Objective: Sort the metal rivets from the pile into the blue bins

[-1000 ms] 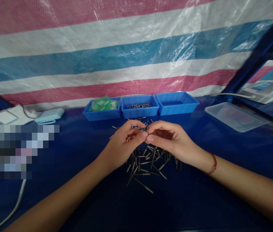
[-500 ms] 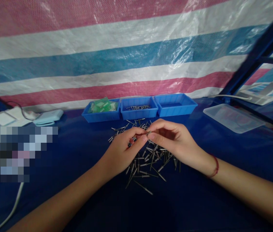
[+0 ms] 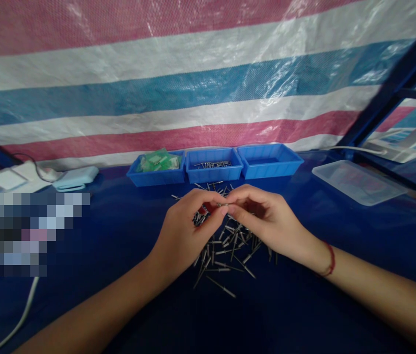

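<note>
Both hands meet over a loose pile of metal blind rivets (image 3: pixel 235 241) on the blue table (image 3: pixel 289 305). My left hand (image 3: pixel 193 221) is closed in a pinch, thumb against fingers. My right hand (image 3: pixel 266 211), with a red cord at the wrist, pinches from the other side. Between the fingertips a small piece of a blind rivet (image 3: pixel 222 204) shows; most of it is hidden by the fingers. Part of the pile lies out of sight behind the hands.
Behind the pile stand three blue bins: the left bin (image 3: pixel 156 178) with green packets (image 3: pixel 159 160), the middle bin (image 3: pixel 214 173) with rivets (image 3: pixel 213 164), the right bin (image 3: pixel 272 169). A clear plastic lid (image 3: pixel 358 182) lies right. A light blue case (image 3: pixel 75 178) and cable (image 3: pixel 27 305) are left.
The left hand has turned slightly and its knuckles sit higher. The hands stay joined at the fingertips around the small rivet. The whole view has shifted slightly.
</note>
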{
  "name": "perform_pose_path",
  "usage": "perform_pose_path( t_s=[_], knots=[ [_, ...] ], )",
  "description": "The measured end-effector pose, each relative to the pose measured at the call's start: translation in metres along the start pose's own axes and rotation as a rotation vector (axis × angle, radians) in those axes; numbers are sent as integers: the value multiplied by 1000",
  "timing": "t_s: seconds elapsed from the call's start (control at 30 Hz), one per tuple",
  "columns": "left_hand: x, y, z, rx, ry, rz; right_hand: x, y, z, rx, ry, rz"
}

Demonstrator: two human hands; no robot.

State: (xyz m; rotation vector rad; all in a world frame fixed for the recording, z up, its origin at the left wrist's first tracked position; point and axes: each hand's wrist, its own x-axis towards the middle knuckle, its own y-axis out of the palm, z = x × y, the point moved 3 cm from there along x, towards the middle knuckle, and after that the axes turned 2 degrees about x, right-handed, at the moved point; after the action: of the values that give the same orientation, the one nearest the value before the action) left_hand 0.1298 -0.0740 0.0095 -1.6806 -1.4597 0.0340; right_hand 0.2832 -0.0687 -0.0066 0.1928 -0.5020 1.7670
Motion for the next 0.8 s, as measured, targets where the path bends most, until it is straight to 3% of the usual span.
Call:
perform_pose_path(
  t_s=[0.6,0.8],
  knots=[
    [-4,1,-6,1,54,-14,-1,2,2,-30,-52,108],
    [-2,2,0,-36,38,95,2,0,-4,-99,-35,66]
  ],
)
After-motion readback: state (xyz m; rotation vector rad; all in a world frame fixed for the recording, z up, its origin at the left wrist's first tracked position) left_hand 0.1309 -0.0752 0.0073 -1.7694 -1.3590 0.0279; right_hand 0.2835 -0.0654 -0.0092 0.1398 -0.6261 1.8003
